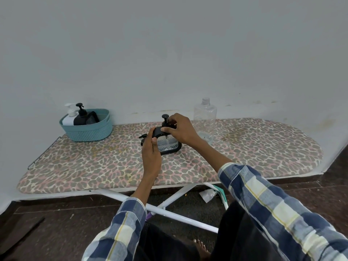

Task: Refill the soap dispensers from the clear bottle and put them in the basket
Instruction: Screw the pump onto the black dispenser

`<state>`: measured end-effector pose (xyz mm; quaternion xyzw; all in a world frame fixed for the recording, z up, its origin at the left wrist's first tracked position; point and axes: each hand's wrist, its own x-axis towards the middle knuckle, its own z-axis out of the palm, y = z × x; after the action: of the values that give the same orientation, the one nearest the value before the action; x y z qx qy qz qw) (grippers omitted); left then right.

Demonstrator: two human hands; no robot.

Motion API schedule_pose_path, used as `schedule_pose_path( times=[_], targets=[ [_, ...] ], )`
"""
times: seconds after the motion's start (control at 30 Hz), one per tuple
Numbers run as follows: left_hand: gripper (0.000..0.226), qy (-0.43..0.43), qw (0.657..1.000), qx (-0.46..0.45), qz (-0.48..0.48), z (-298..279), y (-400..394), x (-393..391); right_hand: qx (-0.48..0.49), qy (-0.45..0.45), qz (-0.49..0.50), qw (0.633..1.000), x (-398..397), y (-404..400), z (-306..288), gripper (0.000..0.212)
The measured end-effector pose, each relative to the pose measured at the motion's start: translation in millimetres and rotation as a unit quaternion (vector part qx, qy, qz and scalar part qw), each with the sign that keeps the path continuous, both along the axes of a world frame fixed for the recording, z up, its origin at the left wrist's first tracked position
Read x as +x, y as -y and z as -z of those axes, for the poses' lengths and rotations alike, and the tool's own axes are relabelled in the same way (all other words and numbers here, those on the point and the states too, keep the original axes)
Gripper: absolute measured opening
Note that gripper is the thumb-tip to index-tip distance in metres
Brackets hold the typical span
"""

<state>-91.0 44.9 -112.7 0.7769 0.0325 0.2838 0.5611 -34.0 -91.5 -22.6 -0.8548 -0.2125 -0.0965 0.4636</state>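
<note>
Progress: looks mostly done to me. Two pump dispensers, a white one (70, 115) and a black one (81, 114), already stand in the teal basket (88, 131), with some dark thing beside them I can't make out.
Dispenser in hand: black-framed clear soap dispenser (168, 143) sitting on the ironing board (254, 144), right under the fingers of both hands. Liquid shows through its clear side, so I'd guess it's filled.
Left hand: left hand (151, 155) grips the black top edge of that dispenser, thumb on the near side, fingers wrapped over the far side.
Right hand: right hand (181, 131) has its fingertips pinched around the base of the pump head (165, 119), probably screwing it back on.
Clear bottle: clear bottle (205, 121) stands uncapped just past the right hand's knuckles, nearly empty, only a bit left at the bottom.
Small black part: something black (143, 139) lies just off the left fingertips, can't tell what it is.
Left to do: finish seating the pump, then carry this dispenser to the basket, which is well off to the left of the left hand.
</note>
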Motion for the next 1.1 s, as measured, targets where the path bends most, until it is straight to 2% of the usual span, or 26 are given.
schedule_pose_path(
  times=[0.23, 0.4, 0.53, 0.63, 0.8, 1.0, 1.1],
  targets=[
    [0.051, 0.006, 1.000, 0.006, 0.004, 2.7, -1.2, 0.5, 0.003, -0.001, -0.004, 1.000, -4.1, 5.3, -5.9, 0.048],
    [0.050, 0.007, 1.000, 0.006, 0.000, 8.2, -4.9, 6.5, 0.053, -0.017, -0.001, 0.998, -3.9, 6.8, -7.9, 0.059],
    [0.051, 0.002, 1.000, 0.000, 0.001, 9.4, -4.6, 7.0, 0.087, -0.052, -0.051, 0.994, -4.5, 1.6, -10.3, 0.048],
    [0.054, 0.008, 1.000, 0.003, 0.001, 10.1, -4.8, 6.7, 0.107, -0.053, -0.036, 0.992, -4.8, -2.9, -4.9, 0.044],
    [0.055, 0.005, 1.000, 0.006, 0.004, 12.0, -6.0, 8.7, 0.091, -0.035, -0.011, 0.995, -5.8, -5.3, -0.6, 0.039],
    [0.050, -0.005, 1.000, 0.000, 0.006, 6.4, -1.7, 4.4, 0.046, -0.016, 0.023, 0.999, -0.2, -7.6, -1.5, 0.048],
    [0.054, -0.001, 1.000, -0.006, 0.006, 8.4, -2.8, 5.6, 0.011, -0.036, -0.001, 0.999, 0.8, -2.6, -7.7, 0.036]
  ],
)
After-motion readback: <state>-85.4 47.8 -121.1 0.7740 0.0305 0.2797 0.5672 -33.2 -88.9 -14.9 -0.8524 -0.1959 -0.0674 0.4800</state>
